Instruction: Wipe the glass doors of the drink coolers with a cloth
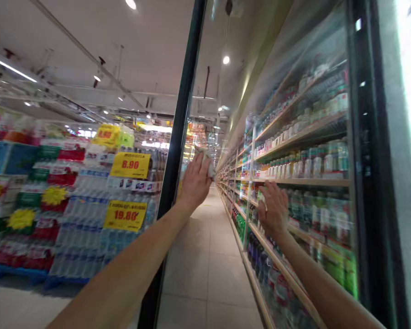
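My left hand [196, 180] reaches forward over the dark frame of a glass door [173, 151]. Its fingers lie close together over a crumpled pale cloth [210, 167], which shows past the fingertips near the glass. Farther right, my right hand [274, 208] is raised in front of the shelves seen through the pane, its fingers bent. A small pale piece, like cloth, shows at its fingers' left side; most of it is hidden. Whether either hand touches the glass is hard to tell.
Shelves [301, 182] of cans and bottles run along the right, behind glass. Stacked drink packs [85, 214] with yellow price signs [130, 165] stand at left on a blue pallet [17, 270]. A tiled floor [192, 274] runs between. A dark door post [373, 160] rises at right.
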The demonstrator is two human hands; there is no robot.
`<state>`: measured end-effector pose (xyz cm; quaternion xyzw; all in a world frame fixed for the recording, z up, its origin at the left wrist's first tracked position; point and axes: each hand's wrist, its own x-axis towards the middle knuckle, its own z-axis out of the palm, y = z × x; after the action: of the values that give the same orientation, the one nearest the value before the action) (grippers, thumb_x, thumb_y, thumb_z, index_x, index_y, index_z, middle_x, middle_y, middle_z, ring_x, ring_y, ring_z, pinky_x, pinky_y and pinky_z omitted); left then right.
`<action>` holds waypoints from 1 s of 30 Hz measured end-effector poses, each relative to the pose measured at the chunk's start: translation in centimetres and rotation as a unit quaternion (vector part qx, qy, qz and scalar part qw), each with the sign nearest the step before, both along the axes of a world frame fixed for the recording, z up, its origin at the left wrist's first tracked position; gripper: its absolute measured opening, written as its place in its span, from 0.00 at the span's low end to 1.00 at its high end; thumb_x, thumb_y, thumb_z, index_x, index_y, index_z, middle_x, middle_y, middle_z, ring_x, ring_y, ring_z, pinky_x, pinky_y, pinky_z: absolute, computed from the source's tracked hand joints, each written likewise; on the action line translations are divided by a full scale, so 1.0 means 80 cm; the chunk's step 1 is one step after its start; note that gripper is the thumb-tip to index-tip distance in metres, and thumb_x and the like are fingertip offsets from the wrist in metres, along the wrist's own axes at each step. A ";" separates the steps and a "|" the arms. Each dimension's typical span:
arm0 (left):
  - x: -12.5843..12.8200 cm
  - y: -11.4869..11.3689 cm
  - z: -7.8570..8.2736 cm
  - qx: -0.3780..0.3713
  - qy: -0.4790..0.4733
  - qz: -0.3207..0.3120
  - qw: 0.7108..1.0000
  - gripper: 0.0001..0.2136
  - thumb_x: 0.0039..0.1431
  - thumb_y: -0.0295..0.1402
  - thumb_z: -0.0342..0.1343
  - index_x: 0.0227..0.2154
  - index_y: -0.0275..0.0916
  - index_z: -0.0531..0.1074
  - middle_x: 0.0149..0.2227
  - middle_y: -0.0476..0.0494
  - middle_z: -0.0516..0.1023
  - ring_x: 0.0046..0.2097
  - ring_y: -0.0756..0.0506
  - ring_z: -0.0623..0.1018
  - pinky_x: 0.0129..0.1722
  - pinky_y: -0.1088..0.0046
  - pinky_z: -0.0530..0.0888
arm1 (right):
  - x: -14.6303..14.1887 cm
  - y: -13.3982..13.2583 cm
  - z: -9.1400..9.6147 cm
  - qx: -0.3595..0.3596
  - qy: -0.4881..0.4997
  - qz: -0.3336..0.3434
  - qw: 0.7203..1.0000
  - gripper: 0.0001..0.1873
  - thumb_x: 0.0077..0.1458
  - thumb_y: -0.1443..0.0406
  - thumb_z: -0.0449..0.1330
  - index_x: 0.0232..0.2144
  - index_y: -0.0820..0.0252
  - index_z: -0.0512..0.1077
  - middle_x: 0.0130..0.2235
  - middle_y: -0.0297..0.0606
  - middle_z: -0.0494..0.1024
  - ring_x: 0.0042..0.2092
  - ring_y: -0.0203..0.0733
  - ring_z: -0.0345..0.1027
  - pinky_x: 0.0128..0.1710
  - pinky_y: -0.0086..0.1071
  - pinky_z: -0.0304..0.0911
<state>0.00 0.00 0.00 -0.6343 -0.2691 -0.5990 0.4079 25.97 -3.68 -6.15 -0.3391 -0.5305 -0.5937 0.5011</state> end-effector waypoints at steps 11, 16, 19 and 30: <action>0.014 -0.007 -0.041 -0.003 0.105 -0.002 0.994 0.23 0.59 0.29 0.44 0.58 0.33 0.55 0.62 0.32 0.54 0.65 0.41 0.48 0.61 0.57 0.55 | -0.004 -0.005 -0.002 -0.013 0.015 0.002 1.000 0.18 0.57 0.65 0.49 0.50 0.61 0.65 0.56 0.46 0.67 0.61 0.46 0.53 0.60 0.44 0.47; 0.038 -0.013 -0.064 0.075 0.301 0.003 0.951 0.22 0.61 0.31 0.43 0.58 0.37 0.55 0.61 0.41 0.59 0.65 0.44 0.50 0.61 0.63 0.55 | -0.004 -0.004 -0.003 -0.016 0.013 0.004 1.000 0.18 0.57 0.66 0.49 0.51 0.60 0.64 0.56 0.45 0.67 0.61 0.44 0.53 0.60 0.44 0.47; 0.047 -0.015 -0.051 0.023 0.173 0.019 0.984 0.22 0.61 0.32 0.44 0.58 0.34 0.56 0.62 0.37 0.57 0.64 0.42 0.53 0.61 0.61 0.57 | -0.003 -0.002 -0.004 -0.021 0.018 0.010 1.000 0.20 0.57 0.66 0.49 0.52 0.59 0.63 0.57 0.45 0.66 0.62 0.45 0.52 0.60 0.44 0.47; 0.050 -0.022 -0.054 0.012 0.194 0.024 0.981 0.22 0.60 0.32 0.45 0.58 0.36 0.56 0.62 0.39 0.57 0.64 0.43 0.54 0.61 0.60 0.55 | -0.002 -0.004 -0.005 -0.022 0.022 0.081 0.996 0.26 0.59 0.65 0.45 0.59 0.59 0.54 0.55 0.46 0.68 0.61 0.46 0.54 0.59 0.47 0.49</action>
<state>3.99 -1.77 -4.29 -0.7267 -0.1934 -0.4580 0.4740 25.83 -4.04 -6.52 -0.3190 -0.5578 -0.5316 0.5518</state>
